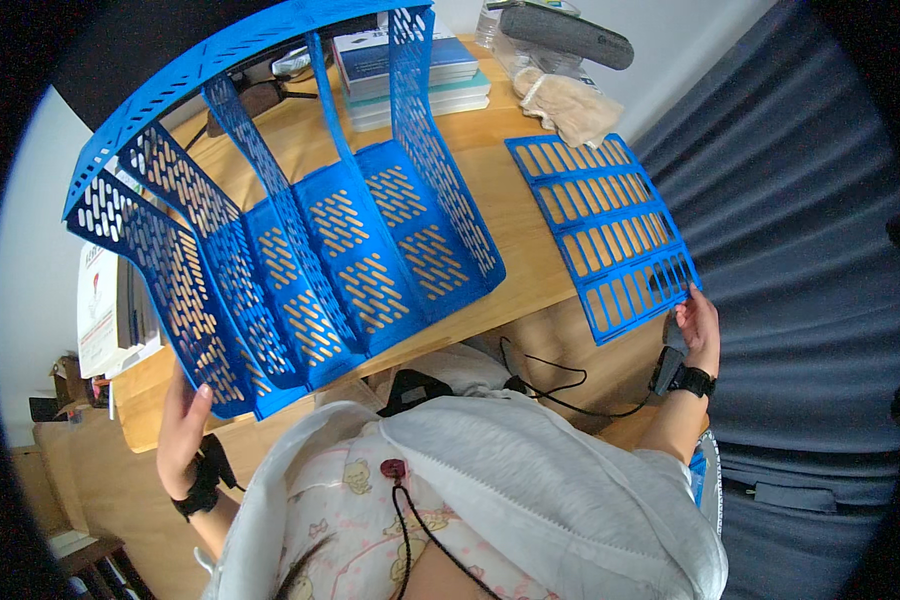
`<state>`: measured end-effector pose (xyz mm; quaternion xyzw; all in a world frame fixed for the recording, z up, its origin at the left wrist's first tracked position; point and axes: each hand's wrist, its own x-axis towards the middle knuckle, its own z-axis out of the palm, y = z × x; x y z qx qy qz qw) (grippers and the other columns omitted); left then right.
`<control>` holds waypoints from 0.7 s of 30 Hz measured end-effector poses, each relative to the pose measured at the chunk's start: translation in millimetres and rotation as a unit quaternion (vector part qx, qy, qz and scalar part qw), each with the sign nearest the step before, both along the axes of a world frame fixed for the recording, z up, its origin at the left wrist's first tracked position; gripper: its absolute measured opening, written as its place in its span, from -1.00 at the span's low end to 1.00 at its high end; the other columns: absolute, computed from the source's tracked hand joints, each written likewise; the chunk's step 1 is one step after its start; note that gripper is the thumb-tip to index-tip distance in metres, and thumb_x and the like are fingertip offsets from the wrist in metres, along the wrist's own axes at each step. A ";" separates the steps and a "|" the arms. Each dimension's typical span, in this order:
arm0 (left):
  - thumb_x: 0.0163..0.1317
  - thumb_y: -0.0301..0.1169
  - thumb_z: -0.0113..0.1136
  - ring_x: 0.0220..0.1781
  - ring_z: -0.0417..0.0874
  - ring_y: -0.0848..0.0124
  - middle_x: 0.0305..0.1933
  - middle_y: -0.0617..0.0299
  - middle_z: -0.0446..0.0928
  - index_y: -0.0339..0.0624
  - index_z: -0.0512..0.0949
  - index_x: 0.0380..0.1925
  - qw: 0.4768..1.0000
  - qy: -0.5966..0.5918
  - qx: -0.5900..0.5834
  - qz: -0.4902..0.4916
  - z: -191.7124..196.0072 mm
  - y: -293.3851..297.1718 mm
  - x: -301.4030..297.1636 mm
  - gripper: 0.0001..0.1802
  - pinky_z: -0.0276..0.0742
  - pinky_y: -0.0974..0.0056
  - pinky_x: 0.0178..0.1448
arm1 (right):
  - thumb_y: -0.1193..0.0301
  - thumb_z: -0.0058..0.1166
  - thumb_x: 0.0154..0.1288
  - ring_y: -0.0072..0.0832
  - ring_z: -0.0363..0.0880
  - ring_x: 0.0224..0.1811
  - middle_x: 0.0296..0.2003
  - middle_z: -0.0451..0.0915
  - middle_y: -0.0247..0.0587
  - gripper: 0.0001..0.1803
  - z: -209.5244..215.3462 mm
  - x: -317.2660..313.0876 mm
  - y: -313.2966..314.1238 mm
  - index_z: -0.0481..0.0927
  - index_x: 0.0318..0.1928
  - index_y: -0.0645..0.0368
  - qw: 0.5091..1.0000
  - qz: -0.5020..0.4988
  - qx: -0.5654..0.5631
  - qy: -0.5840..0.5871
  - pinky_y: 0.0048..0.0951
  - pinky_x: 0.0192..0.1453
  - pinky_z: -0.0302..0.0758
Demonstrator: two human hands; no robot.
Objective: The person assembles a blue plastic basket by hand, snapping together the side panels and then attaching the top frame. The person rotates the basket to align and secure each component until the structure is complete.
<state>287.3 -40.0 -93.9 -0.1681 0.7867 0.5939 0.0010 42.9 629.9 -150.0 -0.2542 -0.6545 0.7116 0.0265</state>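
A large blue plastic file rack (290,215) with tall perforated dividers and a slotted base takes up the left and middle of the table. At its near left corner, my left hand (178,425) grips the side, thumb in view and the other fingers mostly hidden behind the plastic. A flat blue panel (620,268) with rows of long slots lies apart from the rack on the right, its near end reaching past the table edge. My right hand (698,325) is closed on the panel's near right corner.
Stacked books (415,85) stand behind the rack on the wooden table (510,215). A beige cloth pouch (570,105) and a dark grey case (565,38) sit at the far right. Dark curtains (790,260) hang alongside. A black cable (580,405) loops below the table edge.
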 end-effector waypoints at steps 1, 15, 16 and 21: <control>0.26 -0.31 0.00 0.21 0.24 0.40 0.23 0.09 0.23 -0.39 0.01 0.26 1.000 -0.003 -0.016 0.009 -0.7 0.5 0.2 -0.33 0.09 0.32 0.29 | 0.29 0.00 0.28 -0.59 0.47 -0.65 -0.58 0.52 -0.26 -0.76 -0.8 0.4 -0.4 0.47 -0.35 0.25 1.000 0.012 -0.003 -0.004 -0.69 -0.63 0.44; 0.19 -0.28 0.13 0.18 0.28 0.42 0.20 0.13 0.26 -0.37 -0.01 0.27 0.999 -0.009 0.046 0.001 1.1 7.4 -0.5 -0.24 0.16 0.31 0.25 | 0.27 0.01 0.27 -0.58 0.50 -0.60 -0.52 0.51 -0.29 -0.77 -10.8 -7.3 -14.4 0.44 -0.29 0.21 1.000 0.027 -0.001 0.006 -0.64 -0.58 0.47; 0.19 -0.28 0.13 0.18 0.28 0.42 0.20 0.13 0.26 -0.37 -0.01 0.27 0.999 -0.009 0.049 -0.001 1.8 8.1 -1.1 -0.24 0.16 0.31 0.25 | 0.27 0.00 0.27 -0.59 0.50 -0.60 -0.52 0.51 -0.30 -0.77 -10.0 -8.6 -18.1 0.44 -0.29 0.20 0.999 0.034 0.012 0.003 -0.65 -0.58 0.47; 0.17 -0.33 0.13 0.17 0.28 0.43 0.18 0.15 0.27 -0.35 -0.01 0.27 0.998 0.017 0.056 0.011 4.0 14.0 -1.8 -0.24 0.17 0.32 0.24 | 0.12 -0.07 0.29 -0.60 0.51 -0.54 -0.45 0.52 -0.29 -0.66 -10.4 -7.2 -20.7 0.44 -0.18 0.16 0.997 0.079 -0.005 -0.008 -0.66 -0.58 0.46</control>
